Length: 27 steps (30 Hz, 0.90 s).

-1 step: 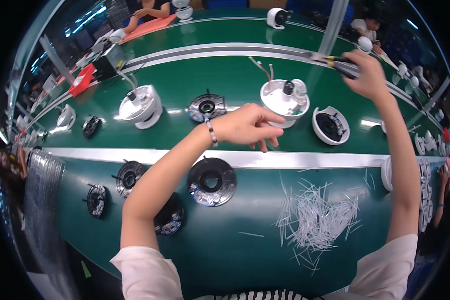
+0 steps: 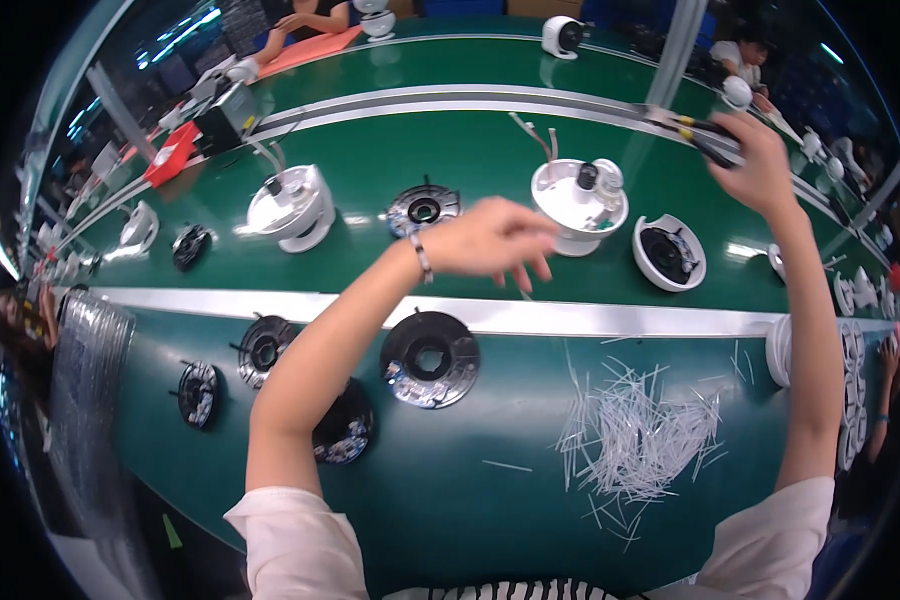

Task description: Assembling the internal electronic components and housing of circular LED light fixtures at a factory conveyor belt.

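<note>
My left hand [image 2: 485, 238] hangs over the green bench with its fingers apart and slightly blurred, holding nothing. Its fingertips are nearest to a white round housing [image 2: 558, 222], which carries a black cylinder [image 2: 587, 178], a clear round part and upright wires. Up at the right, my right hand [image 2: 760, 165] is closed around cutting pliers [image 2: 712, 138] with black and yellow handles, their jaws pointing left. Below it sits a white bowl-shaped shell [image 2: 642, 262] with a black part inside. Left of the housing, a black ring-shaped unit [image 2: 425, 208] lies partly behind my left hand.
A heap of thin white strips [image 2: 642, 430] lies at the near right. Several black discs with circuit parts, one [image 2: 430, 360] in the middle, lie at the near left. Another white housing [image 2: 290, 208] stands further left. A metal rail [image 2: 530, 318] crosses the bench. Other people work beyond.
The whole view has shifted slightly to the right. My left hand has drawn a little away from the white housing, up and left. The pliers remain in my right hand.
</note>
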{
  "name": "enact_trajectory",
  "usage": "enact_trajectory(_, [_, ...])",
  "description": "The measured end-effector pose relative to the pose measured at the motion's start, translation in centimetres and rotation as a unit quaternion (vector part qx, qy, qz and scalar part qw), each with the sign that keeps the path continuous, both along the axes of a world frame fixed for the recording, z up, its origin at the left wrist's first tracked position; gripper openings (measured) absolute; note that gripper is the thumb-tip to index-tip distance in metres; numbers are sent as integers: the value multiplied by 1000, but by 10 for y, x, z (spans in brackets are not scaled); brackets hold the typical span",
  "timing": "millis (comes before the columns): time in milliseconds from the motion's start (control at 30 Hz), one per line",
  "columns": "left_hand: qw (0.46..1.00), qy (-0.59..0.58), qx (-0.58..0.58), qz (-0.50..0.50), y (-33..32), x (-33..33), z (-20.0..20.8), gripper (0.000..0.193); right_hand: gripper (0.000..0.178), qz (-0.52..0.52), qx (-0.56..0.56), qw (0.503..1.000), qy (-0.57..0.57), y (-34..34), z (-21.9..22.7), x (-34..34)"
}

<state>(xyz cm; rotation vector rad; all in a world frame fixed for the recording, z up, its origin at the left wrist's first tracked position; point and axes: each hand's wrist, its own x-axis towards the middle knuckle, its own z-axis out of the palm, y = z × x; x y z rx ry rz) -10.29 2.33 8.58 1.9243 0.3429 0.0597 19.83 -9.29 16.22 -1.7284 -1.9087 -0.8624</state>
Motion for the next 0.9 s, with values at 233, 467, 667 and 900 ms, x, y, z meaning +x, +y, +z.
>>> enact_trajectory(233, [792, 174, 468, 350, 101, -50, -74, 51, 44, 80, -25, 996, 7, -122, -32, -90])
enact_trajectory(467, [818, 70, 393, 413, 100, -18, -77, 42, 59, 194, -383, 871, 238, -226, -62, -193])
enact_trajectory(667, [824, -105, 304, 466, 40, -40, -38, 31, 49, 227, -311, 878, 285, -242, -122, -258])
enact_trajectory(900, [862, -227, -329, 311, -78, -37, -21, 40, 63, 223, -298, 898, 234, -255, -153, -260])
